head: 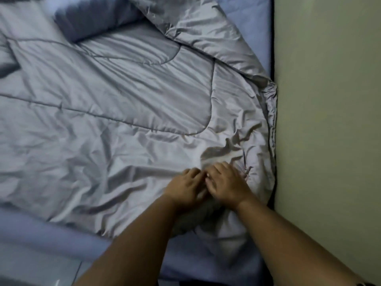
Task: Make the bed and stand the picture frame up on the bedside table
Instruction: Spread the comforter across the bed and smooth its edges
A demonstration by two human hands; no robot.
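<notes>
Duvet (123, 104) lengthwise toward pillow (92, 19); left hand (186, 186), right hand (226, 184) pressing it, fingers flat

Both forearms (278, 230) are bare along all their visible length, and the left hand (185, 186) and the right hand (226, 182) are bare too. On the right arm, lowest in the view, a small dark edge (368, 284) shows, too small to identify.
</notes>
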